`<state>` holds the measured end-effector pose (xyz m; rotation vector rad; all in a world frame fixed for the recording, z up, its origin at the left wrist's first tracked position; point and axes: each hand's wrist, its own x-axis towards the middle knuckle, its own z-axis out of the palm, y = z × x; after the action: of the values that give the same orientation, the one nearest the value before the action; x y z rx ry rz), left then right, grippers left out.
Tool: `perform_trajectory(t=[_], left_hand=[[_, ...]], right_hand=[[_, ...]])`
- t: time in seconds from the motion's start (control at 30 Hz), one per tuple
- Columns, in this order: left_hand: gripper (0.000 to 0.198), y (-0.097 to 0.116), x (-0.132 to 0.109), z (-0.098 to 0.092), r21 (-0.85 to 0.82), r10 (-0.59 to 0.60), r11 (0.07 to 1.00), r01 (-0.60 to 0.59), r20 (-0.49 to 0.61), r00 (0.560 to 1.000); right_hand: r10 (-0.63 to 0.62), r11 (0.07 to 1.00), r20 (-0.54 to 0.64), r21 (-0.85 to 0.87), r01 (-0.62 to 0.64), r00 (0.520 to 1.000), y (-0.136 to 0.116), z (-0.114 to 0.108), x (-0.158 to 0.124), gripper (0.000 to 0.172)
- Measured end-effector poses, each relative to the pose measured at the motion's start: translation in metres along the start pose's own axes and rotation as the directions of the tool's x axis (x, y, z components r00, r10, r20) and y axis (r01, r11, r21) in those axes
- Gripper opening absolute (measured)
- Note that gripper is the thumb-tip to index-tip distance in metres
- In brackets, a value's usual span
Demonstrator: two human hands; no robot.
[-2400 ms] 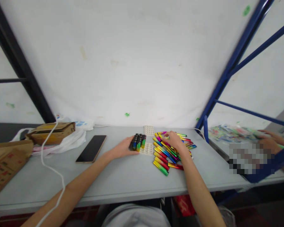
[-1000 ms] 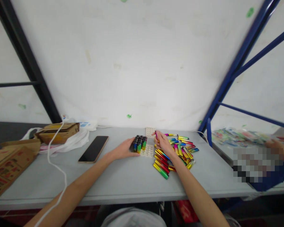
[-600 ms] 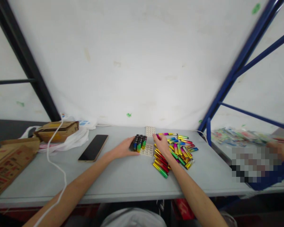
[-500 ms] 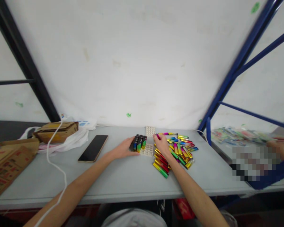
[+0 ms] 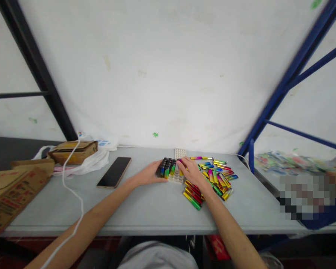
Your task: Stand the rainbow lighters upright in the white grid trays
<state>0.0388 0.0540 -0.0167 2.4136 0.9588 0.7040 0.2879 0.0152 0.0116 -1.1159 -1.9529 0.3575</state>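
Pinched in right hand [image 5: 190, 169]: glossy purple-yellow metallic-look tube [image 5: 180, 172], likely light, slippery, best held mid-barrel; black-topped tubes [image 5: 168, 167] clasped by left hand [image 5: 149, 174]!

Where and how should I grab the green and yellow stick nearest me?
The green and yellow stick is probably best pinched across its middle, from above and the near side: it's long, narrow and lying flat, with red and yellow sticks close along its far side.

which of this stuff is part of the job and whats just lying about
Likely the job:
upright tubes against the left hand
tube in the right hand
near white tray
loose tubes

Apparently lying about:
black phone
cardboard boxes
plastic bag
white cable
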Motion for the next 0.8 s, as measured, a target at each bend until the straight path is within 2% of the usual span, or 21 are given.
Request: perform_trajectory(t=[0.17,0.43,0.57,0.67,0.73,0.8], left_hand=[[0.093,-0.002,0.0,0.001,0.009,-0.017,1.0,0.017,0.005,1.0],[0.093,-0.002,-0.001,0.001,-0.01,-0.01,1.0,0.01,-0.003,1.0],[0.092,0.001,-0.001,0.0,-0.001,-0.006,1.0,0.006,0.014,1.0],[0.092,-0.001,0.0,0.0,0.002,-0.004,1.0,0.004,0.014,1.0],[0.092,-0.004,0.0,0.001,-0.001,-0.008,1.0,0.008,0.014,1.0],[0.093,-0.007,0.0,0.002,-0.005,-0.013,1.0,0.013,0.009,1.0]], right_hand=[[0.023,1.0,0.094,-0.006,-0.023,0.995,-0.001,-0.002,-0.002,0.047],[0.021,0.999,0.245,-0.031,-0.014,0.969,0.0,-0.003,-0.005,0.042],[-0.002,0.991,0.204,-0.133,0.03,0.979,-0.004,0.003,-0.004,0.039],[-0.013,0.989,0.228,-0.142,0.046,0.973,-0.002,0.005,-0.003,0.041],[-0.02,0.988,0.225,-0.146,0.054,0.974,0.006,0.0,-0.002,0.044],[0.0,0.978,0.137,-0.204,0.028,0.991,0.021,-0.01,-0.001,0.045]])
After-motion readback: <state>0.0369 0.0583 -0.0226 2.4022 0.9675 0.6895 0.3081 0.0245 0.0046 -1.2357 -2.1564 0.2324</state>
